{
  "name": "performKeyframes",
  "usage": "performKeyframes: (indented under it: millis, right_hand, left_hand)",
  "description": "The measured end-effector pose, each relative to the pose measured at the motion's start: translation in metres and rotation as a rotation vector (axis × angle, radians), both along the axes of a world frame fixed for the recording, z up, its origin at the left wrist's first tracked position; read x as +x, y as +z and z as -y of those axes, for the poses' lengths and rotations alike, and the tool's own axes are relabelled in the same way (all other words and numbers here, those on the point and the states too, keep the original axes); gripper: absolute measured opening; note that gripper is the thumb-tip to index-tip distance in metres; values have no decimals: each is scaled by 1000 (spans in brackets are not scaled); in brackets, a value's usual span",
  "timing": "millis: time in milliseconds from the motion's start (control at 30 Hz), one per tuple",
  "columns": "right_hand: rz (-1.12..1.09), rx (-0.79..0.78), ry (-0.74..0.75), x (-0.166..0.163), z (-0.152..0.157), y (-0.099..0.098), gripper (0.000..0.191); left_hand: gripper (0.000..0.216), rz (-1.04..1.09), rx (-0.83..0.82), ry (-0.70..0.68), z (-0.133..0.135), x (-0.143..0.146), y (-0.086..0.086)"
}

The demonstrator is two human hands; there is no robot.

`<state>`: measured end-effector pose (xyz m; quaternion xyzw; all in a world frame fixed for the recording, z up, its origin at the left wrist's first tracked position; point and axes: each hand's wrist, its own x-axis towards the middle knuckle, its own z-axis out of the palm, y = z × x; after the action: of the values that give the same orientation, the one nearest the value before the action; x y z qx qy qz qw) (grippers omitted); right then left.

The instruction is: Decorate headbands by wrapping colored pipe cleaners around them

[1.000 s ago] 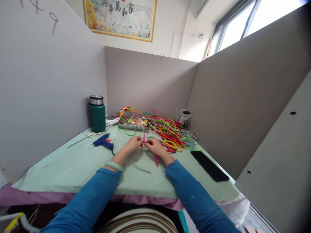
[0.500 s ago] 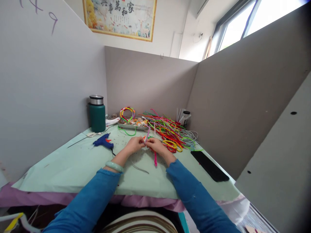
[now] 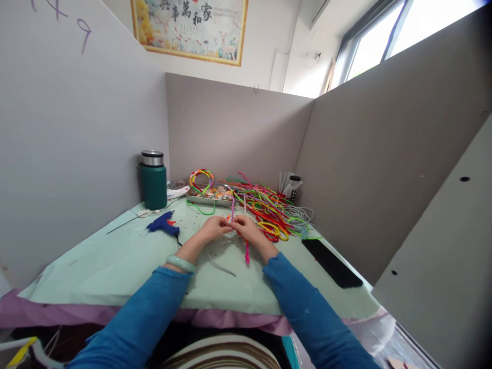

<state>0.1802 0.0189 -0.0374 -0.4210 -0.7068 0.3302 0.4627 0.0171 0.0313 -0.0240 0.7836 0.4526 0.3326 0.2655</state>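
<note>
My left hand (image 3: 216,227) and my right hand (image 3: 247,228) meet above the middle of the table, thumbs and fingertips pinched together. Between the fingertips is a fuzzy pipe cleaner; its purple end (image 3: 232,207) stands up above them. A bright pink strand (image 3: 247,253) hangs below my right hand; whether it joins the purple one is hidden by the fingers. Under my hands lies a thin grey cord (image 3: 221,267). Just beyond my right hand, a heap of coloured pipe cleaners (image 3: 261,200) spreads out, with a yellow loop (image 3: 279,230) at its near edge.
A blue glue gun (image 3: 164,223) lies left of my hands, near a green bottle (image 3: 154,182). At the back, a metal tray (image 3: 209,201) holds small pieces, with a braided ring (image 3: 201,180) on it. A black phone (image 3: 331,263) lies right. Grey partitions (image 3: 238,123) enclose the table.
The purple end has tilted to a more upright position, and the hanging pink strand has shifted slightly right and down. Both hands stay pinched in nearly the same place.
</note>
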Motion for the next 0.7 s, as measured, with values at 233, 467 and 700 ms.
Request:
performKeyframes:
  millis: [233,467,700]
  right_hand:
    - [13,57,-77,0,-2,2,24]
    - [-33,52,-76,0,-3,3,21]
    - [-59,4,-87,0,0,6,21]
  left_hand:
    - [29,-23,57,-21,-2,1,-3]
    - [27,-98,179,-95,-7,1,-7]
    - [23,-134,185,-90,-3,2,-3]
